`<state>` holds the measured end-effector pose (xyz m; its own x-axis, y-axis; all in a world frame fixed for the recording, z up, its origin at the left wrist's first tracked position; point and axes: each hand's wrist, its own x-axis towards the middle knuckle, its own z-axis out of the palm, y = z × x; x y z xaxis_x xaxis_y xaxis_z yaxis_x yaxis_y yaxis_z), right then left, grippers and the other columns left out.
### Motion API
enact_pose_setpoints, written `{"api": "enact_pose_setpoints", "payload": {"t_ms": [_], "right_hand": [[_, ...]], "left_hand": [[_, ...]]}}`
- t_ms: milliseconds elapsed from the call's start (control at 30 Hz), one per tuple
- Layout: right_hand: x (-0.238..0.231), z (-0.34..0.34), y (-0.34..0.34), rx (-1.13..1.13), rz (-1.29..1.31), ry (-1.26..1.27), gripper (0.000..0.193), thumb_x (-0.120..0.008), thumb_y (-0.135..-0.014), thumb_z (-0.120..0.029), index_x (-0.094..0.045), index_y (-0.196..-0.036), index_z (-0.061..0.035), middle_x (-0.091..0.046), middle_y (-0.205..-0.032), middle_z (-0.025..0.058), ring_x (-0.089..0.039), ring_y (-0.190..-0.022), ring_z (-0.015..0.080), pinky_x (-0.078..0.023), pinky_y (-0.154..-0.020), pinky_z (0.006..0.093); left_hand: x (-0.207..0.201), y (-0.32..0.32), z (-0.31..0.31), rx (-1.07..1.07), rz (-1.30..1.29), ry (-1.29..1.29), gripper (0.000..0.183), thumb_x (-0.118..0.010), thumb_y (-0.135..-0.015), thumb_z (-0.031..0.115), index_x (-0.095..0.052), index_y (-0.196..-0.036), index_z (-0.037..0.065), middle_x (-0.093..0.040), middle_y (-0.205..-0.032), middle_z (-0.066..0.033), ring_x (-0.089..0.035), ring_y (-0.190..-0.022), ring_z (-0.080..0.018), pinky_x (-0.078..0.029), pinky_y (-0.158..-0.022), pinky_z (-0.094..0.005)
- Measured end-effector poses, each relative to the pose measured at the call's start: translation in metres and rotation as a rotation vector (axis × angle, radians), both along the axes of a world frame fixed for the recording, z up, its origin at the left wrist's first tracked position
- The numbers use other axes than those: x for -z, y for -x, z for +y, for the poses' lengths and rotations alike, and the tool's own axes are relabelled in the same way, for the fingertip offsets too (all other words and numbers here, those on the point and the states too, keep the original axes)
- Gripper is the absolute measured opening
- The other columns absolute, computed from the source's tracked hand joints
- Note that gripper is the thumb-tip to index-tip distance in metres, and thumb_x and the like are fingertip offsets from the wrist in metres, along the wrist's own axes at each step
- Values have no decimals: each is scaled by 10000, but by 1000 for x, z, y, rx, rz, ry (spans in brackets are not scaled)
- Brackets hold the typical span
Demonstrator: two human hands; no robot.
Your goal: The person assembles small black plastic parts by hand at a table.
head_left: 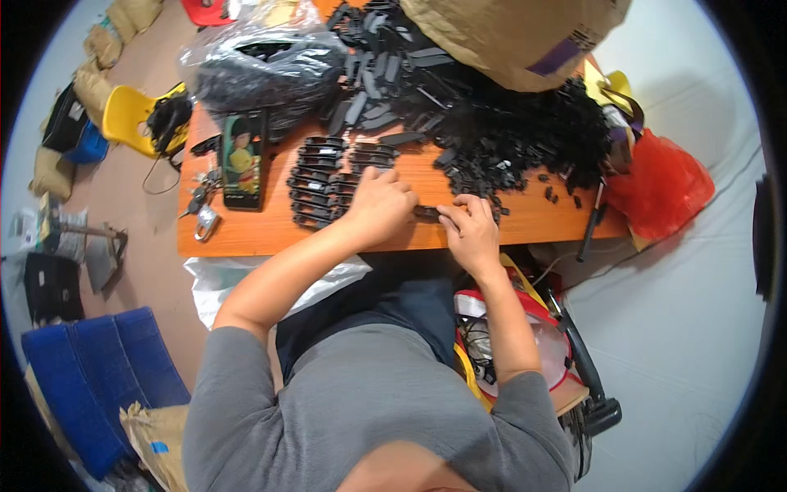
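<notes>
Near the front edge of the table, my left hand and my right hand are closed on a small, dark, elongated plastic part between them. My left fingers curl over its left end, and my right thumb and fingers pinch the other end. Two columns of similar black parts lie stacked side by side just left of my left hand. Beyond my right hand spreads a heap of small black pieces. Longer black plastic pieces are piled farther back.
On the orange wooden table lie a phone with a lit screen, a padlock with keys and a clear plastic bag of black parts. A large paper bag stands at the back. A red plastic bag hangs at the right edge.
</notes>
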<state>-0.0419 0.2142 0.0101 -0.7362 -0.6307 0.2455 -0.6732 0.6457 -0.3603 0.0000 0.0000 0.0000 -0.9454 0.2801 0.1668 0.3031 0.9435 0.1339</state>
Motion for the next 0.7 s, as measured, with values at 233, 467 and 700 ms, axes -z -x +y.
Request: {"api": "enact_pose_setpoints", "payload": {"t_ms": [233, 467, 700], "right_hand": [[6, 15, 28, 265, 84, 231, 100, -701, -816, -146, -716, -909, -110, -635, -933, 60, -602, -923, 273, -508, -767, 403], [-6, -38, 50, 373, 104, -95, 274, -767, -769, -285, -688, -918, -69, -615, -986, 122, -606, -959, 316, -539, -780, 415], [-2, -61, 64, 470, 105, -245, 241, -728, -790, -215, -661, -925, -28, -611, -995, 134, -611, -977, 318, -566, -740, 404]], "left_hand": [[-25, 39, -20, -286, 176, -55, 288, -742, -774, 357, -718, -983, 160, -648, -968, -28, -579, -983, -230, -401, -825, -397], [-16, 75, -28, -317, 277, 39, 125, -710, -761, 245, -699, -845, 154, -640, -870, 11, -582, -903, -211, -387, -772, -388], [-15, 71, -37, -354, 266, -10, 123, -711, -755, 258, -694, -825, 159, -640, -878, 15, -579, -910, -216, -383, -771, -398]]}}
